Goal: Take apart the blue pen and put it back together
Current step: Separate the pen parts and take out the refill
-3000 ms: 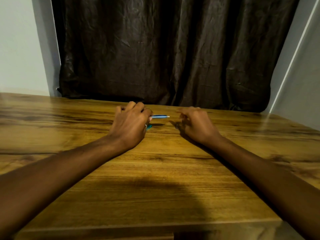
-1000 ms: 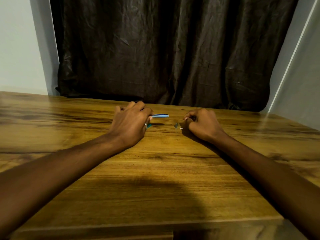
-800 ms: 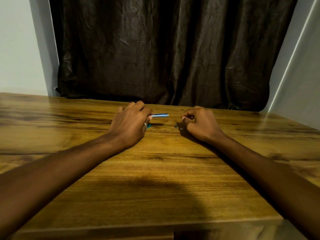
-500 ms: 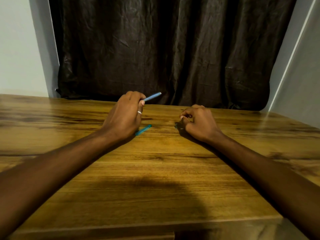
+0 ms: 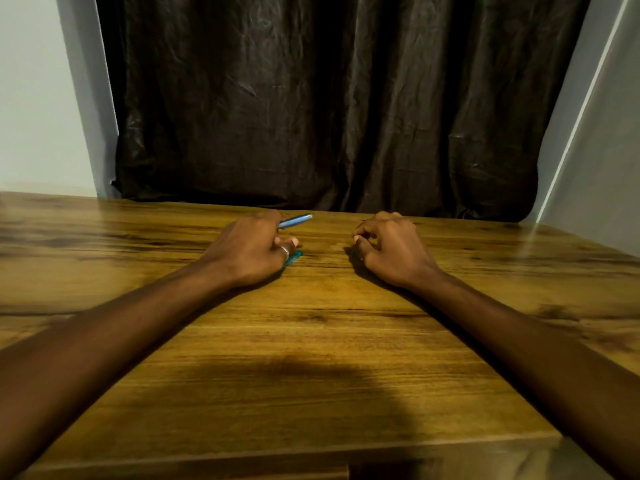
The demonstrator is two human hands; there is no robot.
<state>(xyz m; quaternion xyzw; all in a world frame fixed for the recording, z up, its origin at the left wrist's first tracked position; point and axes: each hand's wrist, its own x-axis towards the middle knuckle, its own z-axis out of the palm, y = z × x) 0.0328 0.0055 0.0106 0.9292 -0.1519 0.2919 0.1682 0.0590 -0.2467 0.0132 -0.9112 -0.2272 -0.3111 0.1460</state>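
— Head view first: where is the blue pen sitting?

— It is lying in pieces. One piece, the blue pen barrel (image 5: 295, 221), is sticking out from the top of the left hand (image 5: 250, 251), pointing right and slightly away, raised a little off the wooden surface (image 5: 311, 358). A second piece, a teal pen part (image 5: 293, 258), is lying flat on the surface, peeking out from under the same hand's lower edge.

— What are the left fingers doing?

— They are curling closed around the barrel, pinching it near the thumb side. A ring (image 5: 284, 252) is showing on one finger, just above the teal part.

— And the right hand?

— The right hand (image 5: 391, 249) is resting on the surface, well apart from the left, knuckles up. Its fingers (image 5: 363, 233) are bending inward with the tips pressed close together, as if nipping something tiny, but whatever is between them is hiding from the camera, so I cannot tell what they are holding, if anything.

— What is lying around them?

— Both bare forearms are stretching in from the near edge. Behind the surface a dark wrinkled curtain (image 5: 329, 105) is hanging, with pale wall (image 5: 34, 98) on either side.
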